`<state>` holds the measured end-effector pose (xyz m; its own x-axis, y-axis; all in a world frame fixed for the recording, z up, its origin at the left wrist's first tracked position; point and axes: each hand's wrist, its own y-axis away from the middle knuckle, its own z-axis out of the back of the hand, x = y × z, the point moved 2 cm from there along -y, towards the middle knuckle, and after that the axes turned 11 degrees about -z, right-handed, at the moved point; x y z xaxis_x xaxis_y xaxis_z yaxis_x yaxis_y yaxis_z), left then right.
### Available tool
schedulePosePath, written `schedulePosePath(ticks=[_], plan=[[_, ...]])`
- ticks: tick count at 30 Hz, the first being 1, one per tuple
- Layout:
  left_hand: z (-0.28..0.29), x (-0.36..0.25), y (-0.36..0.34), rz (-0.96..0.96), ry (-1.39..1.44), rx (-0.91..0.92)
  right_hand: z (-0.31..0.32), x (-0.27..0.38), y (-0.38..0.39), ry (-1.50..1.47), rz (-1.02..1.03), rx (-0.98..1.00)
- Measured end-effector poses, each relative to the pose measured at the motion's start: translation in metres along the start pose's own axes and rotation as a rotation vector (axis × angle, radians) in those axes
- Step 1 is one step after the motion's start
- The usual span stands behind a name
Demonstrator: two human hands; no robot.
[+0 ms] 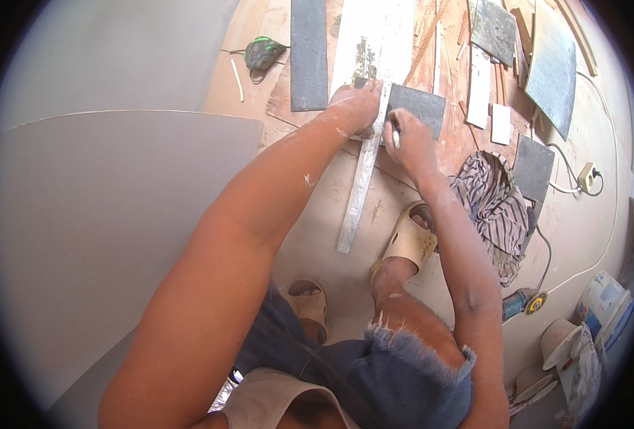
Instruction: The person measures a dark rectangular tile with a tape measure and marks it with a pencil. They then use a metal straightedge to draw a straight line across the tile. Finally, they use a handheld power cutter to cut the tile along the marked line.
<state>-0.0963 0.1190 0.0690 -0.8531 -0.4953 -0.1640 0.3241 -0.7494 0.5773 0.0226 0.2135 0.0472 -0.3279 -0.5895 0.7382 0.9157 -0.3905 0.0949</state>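
Observation:
A long, whitish metal straightedge [360,193] lies slantwise over a dark grey tile [418,107], its near end reaching past the board toward my feet. My left hand [360,107] is closed against the straightedge's left side, gripping it down on the tile; some fingertips are hidden. Just right of the straightedge, my right hand [411,143] is closed round a slim white pen-like tool [395,137], whose working end I cannot make out. Pale dust marks both arms.
Wooden boards bear a long dark tile [308,57], a white panel [352,36], offcuts and a black-green tape measure [263,53]. To the right are a striped cloth [492,207], an angle grinder [524,304], a power socket [587,177], cords and buckets [603,304]. My sandalled feet are close by.

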Motion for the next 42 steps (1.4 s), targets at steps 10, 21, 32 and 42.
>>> schedulePosePath(ticks=[10, 21, 32, 42], plan=[[0.005, -0.002, 0.001, 0.001, 0.032, 0.013, 0.012, 0.012, 0.003, -0.015, 0.013, -0.08], [0.0, -0.003, 0.002, 0.005, 0.036, -0.012, 0.008, 0.006, 0.003, 0.092, -0.014, 0.099], [-0.008, 0.003, 0.014, 0.006, 0.147, -0.15, -0.043, -0.022, 0.106, -0.186, -0.597, 0.245], [-0.1, 0.027, 0.147, 0.497, 0.249, -0.032, -0.037, -0.037, 0.111, -0.439, -0.681, 0.226]])
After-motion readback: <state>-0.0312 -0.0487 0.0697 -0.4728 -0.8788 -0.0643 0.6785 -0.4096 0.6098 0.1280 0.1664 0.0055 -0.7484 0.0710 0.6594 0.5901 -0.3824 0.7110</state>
